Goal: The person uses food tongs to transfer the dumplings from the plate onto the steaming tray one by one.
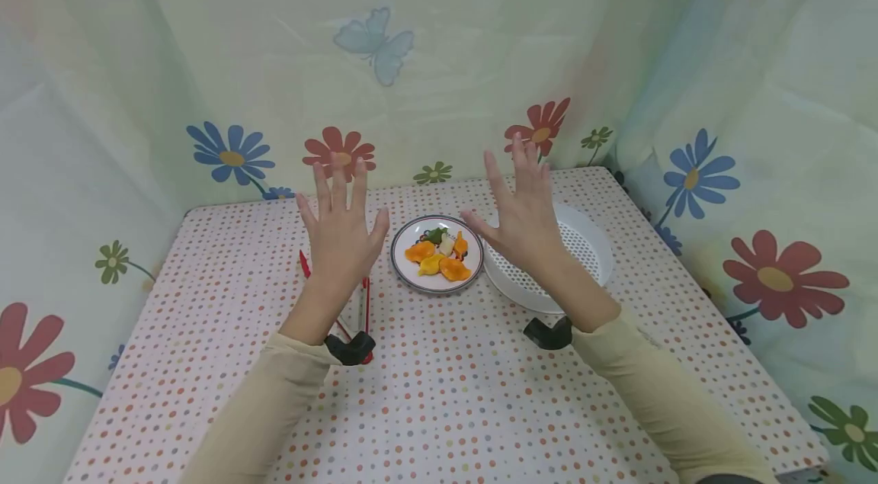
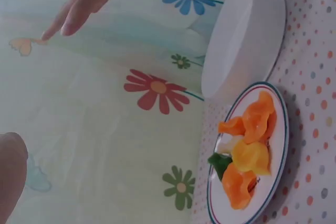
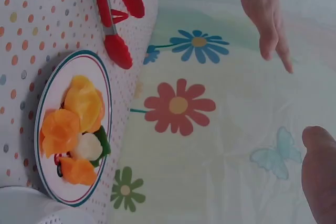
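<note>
Both hands are raised above the table with fingers spread and hold nothing. My left hand [image 1: 339, 229] hovers over red tongs [image 1: 366, 301] that lie on the dotted tablecloth. My right hand [image 1: 523, 213] hovers in front of a white perforated basket [image 1: 583, 240]. Between the hands sits a small round plate [image 1: 405, 270] with orange, yellow, white and green food pieces [image 1: 437, 255]. In the left wrist view the plate [image 2: 281, 156] lies next to the white basket [image 2: 244, 35]. The right wrist view shows the plate [image 3: 47, 182] and the tongs [image 3: 107, 24].
The table [image 1: 439, 392] carries a cloth with coloured dots. Flower-printed curtains [image 1: 226, 88] close it in at the back and on both sides. A black wrist mount [image 1: 351, 348] sits under each forearm.
</note>
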Action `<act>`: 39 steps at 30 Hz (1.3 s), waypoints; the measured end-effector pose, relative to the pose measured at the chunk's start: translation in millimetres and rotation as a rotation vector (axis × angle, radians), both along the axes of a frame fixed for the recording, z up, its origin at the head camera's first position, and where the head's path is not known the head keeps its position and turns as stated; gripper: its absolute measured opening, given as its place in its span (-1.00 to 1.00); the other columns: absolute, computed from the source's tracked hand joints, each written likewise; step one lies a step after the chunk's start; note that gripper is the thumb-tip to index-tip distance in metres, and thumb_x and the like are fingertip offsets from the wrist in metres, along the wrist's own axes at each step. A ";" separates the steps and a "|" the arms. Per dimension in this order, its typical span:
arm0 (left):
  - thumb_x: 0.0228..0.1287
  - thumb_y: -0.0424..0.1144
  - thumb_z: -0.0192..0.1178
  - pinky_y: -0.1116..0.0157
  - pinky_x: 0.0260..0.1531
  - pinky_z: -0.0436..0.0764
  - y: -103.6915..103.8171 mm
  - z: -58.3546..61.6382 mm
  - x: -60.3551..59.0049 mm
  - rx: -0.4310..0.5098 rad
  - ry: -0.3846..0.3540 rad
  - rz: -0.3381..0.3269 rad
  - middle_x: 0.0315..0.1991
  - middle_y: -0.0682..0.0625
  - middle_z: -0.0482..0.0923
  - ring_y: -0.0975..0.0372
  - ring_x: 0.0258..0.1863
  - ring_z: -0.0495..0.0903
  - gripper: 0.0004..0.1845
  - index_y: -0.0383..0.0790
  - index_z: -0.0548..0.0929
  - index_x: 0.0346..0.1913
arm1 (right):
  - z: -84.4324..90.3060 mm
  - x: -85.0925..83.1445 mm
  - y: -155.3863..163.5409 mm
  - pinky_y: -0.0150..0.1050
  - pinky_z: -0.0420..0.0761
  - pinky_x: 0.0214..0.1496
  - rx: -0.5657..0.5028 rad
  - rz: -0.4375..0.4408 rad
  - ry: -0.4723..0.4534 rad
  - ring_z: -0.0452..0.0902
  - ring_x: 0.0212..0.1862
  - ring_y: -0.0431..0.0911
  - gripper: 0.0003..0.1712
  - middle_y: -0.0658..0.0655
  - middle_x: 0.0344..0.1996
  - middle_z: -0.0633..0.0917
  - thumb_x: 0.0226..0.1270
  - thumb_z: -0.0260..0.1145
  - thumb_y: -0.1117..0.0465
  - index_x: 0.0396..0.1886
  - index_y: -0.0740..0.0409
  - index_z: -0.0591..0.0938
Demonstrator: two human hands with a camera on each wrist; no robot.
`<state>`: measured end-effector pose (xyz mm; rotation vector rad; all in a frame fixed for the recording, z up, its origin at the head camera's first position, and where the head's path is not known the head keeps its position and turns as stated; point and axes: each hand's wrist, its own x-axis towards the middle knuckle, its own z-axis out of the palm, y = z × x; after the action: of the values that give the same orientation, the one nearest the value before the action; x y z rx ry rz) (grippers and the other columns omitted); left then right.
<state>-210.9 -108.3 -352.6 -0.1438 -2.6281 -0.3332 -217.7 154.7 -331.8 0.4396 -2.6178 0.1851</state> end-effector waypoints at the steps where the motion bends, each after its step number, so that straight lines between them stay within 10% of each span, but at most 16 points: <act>1: 0.35 0.10 -0.09 -0.30 0.34 -0.23 -1.4 -0.1 1.5 0.040 0.004 0.018 0.51 0.03 -0.63 0.02 0.50 -0.54 -0.13 0.10 -0.37 0.51 | -0.7 -0.2 4.0 0.21 -0.21 0.48 -0.023 -0.006 0.014 -0.55 0.52 0.07 0.15 0.13 0.49 -0.46 0.20 0.20 -0.29 0.53 -0.09 -0.28; 7: 0.31 0.01 0.00 -0.16 0.40 -0.05 -19.2 -5.0 12.4 0.242 0.059 0.110 0.54 -0.16 -0.39 -0.05 0.52 -0.36 -0.10 -0.14 -0.26 0.52 | -8.9 -0.1 38.8 0.16 -0.07 0.48 -0.180 -0.051 0.041 -0.38 0.53 0.07 0.22 0.13 0.51 -0.36 0.21 0.25 -0.19 0.51 0.07 -0.37; 12: 0.30 0.02 0.02 -0.19 0.35 0.07 -36.9 -27.0 17.6 0.286 -0.059 0.180 0.53 -0.21 -0.41 -0.09 0.51 -0.29 -0.09 -0.18 -0.25 0.52 | -25.7 4.7 75.5 0.20 -0.13 0.47 -0.200 -0.101 -0.030 -0.44 0.53 0.12 0.23 0.17 0.50 -0.38 0.22 0.19 -0.27 0.50 0.16 -0.38; 26: 0.28 0.05 0.04 -0.32 0.11 0.29 -52.3 -97.0 38.4 0.253 -0.356 0.249 0.48 -0.42 -0.34 -0.35 0.41 -0.11 -0.05 -0.38 -0.20 0.49 | -86.8 4.2 168.8 0.40 -0.25 0.35 -0.209 -0.148 -0.467 -0.54 0.44 0.39 0.28 0.48 0.43 -0.39 0.27 0.08 -0.36 0.43 0.46 -0.39; 39: 0.22 0.23 0.08 -0.29 0.15 0.29 -23.8 -125.7 42.3 0.248 -0.480 0.231 0.48 -0.40 -0.32 -0.31 0.42 -0.06 0.07 -0.36 -0.23 0.49 | -109.1 6.6 207.0 0.39 -0.19 0.34 -0.258 -0.099 -0.831 -0.45 0.41 0.47 0.42 0.54 0.41 -0.38 0.08 0.39 -0.16 0.41 0.49 -0.42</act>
<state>-168.6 -132.1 -478.3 0.3643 -2.9954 -0.6779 -211.1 361.8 -441.0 0.1484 -3.3337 0.8105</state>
